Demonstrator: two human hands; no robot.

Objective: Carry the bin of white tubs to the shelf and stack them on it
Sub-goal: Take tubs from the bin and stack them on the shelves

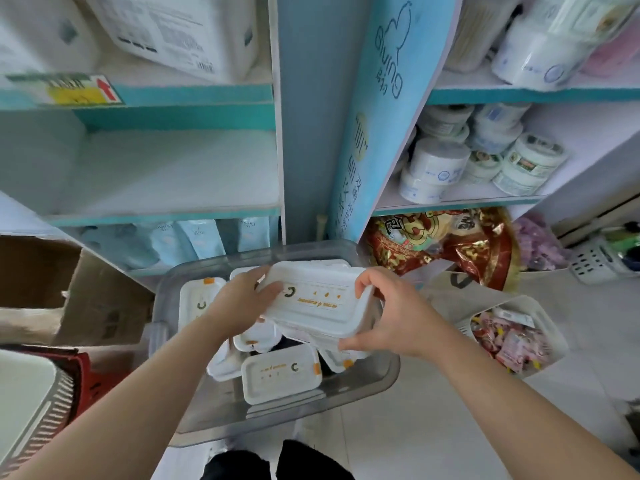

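Observation:
A clear plastic bin stands on the floor in front of the shelf unit, with several white tubs inside, such as one near its front. Over the bin I hold a stack of white tubs with orange print on the lid. My left hand grips its left end, thumb on the lid. My right hand grips its right end, fingers curled over the rim. The white shelf at upper left has a bare board.
A cardboard box and a red crate sit at the left. A white basket of pink packets and a red-gold bag lie at the right. Round jars fill the right shelf. A blue panel leans between shelves.

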